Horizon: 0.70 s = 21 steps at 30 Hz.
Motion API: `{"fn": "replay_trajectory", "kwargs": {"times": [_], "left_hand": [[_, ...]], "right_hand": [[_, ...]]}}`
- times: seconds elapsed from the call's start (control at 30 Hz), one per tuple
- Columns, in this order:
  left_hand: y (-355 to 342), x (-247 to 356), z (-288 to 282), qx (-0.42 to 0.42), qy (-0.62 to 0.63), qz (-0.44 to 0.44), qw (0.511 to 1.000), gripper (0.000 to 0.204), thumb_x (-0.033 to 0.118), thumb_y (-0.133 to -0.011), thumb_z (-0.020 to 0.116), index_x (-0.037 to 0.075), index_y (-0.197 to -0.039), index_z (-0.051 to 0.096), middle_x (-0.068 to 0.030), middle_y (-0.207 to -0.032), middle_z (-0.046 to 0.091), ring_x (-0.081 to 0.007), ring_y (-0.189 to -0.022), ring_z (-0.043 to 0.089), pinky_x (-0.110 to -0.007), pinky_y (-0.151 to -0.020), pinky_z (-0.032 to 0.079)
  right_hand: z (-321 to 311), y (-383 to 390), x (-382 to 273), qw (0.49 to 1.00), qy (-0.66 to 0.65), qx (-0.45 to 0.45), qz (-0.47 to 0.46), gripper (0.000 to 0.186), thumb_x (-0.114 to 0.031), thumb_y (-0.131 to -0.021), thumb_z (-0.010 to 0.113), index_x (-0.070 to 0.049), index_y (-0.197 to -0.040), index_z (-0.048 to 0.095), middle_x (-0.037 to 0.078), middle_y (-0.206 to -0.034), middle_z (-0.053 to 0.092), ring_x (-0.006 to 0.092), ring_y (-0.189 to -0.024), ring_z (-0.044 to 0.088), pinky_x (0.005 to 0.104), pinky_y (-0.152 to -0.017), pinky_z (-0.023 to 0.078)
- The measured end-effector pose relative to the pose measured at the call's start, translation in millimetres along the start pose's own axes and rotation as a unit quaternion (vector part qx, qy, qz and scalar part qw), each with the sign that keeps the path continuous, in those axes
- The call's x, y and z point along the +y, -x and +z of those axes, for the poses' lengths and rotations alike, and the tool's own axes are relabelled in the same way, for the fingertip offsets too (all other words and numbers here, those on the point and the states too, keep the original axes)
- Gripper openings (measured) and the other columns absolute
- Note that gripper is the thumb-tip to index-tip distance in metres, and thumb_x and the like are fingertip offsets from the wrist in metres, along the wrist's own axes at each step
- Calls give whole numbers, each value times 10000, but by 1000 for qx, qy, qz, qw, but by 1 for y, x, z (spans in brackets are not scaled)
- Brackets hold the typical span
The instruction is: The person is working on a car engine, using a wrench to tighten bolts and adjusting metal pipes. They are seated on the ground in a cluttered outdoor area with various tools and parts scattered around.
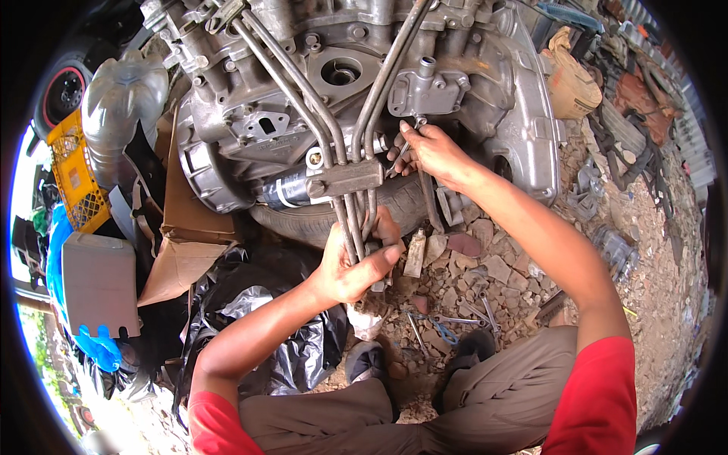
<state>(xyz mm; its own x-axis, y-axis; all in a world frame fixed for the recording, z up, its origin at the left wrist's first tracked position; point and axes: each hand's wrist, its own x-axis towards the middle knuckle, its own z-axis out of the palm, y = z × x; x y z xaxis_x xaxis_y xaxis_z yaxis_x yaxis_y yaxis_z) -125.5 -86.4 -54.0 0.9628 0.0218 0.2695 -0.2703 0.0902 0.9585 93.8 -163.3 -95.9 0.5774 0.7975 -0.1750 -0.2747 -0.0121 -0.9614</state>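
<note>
A large grey metal engine [334, 98] fills the upper middle. Several bent metal pipes [307, 125] run down across it and pass through a clamp block [345, 180]. Below that block, my left hand [353, 262] is closed around the pipes' lower ends. My right hand [436, 155] reaches in beside the pipes, just under a grey housing [428, 92] with a short spout. Its fingers are bent together against the engine's lower side; what they grip is hidden. A dark and white cylindrical filter [287, 189] sits behind the clamp block.
Under the engine lies a tire [303, 227]. Several wrenches [489, 311] and a small tube [415, 254] rest on stony ground. At left are a cardboard box [186, 227], black plastic bag [303, 326], yellow crate [76, 173] and large clear bottle [125, 102].
</note>
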Motion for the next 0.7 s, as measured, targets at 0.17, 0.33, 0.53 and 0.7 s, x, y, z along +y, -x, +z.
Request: {"fn": "replay_trajectory", "kwargs": {"times": [0.17, 0.33, 0.53, 0.7], "left_hand": [[0, 0, 0, 0, 8, 8, 1000, 272, 198, -881, 630, 69, -783, 412, -29, -626, 467, -123, -552, 467, -284, -539, 388], [1, -1, 0, 2, 16, 8, 1000, 277, 199, -878, 630, 70, -778, 406, -36, -622, 465, -125, -552, 459, -283, -539, 385], [1, 2, 1, 5, 1, -7, 1000, 274, 208, -878, 621, 67, -779, 407, -44, -619, 467, -127, -552, 460, -281, -534, 378], [4, 2, -2, 16, 25, -23, 999, 118, 92, -836, 607, 15, -802, 524, -40, -770, 517, -116, -696, 459, -289, -615, 374]], "right_hand": [[-13, 19, -20, 812, 562, 120, -101, 288, -241, -1012, 460, 20, -958, 570, 192, -793, 686, 299, -652, 691, 404, -580, 550], [-7, 43, -36, 702, 694, 107, -120, 275, -175, -982, 451, 53, -945, 602, 254, -796, 685, 370, -778, 706, 449, -674, 570], [-7, 22, -18, 957, 287, 34, 1, 389, -380, -1035, 435, -17, -946, 540, 126, -759, 662, 185, -603, 633, 316, -557, 495], [-9, 5, 0, 999, 47, -4, 19, 357, -392, -1044, 413, -45, -1048, 497, 116, -925, 680, 167, -679, 647, 279, -597, 493]]}}
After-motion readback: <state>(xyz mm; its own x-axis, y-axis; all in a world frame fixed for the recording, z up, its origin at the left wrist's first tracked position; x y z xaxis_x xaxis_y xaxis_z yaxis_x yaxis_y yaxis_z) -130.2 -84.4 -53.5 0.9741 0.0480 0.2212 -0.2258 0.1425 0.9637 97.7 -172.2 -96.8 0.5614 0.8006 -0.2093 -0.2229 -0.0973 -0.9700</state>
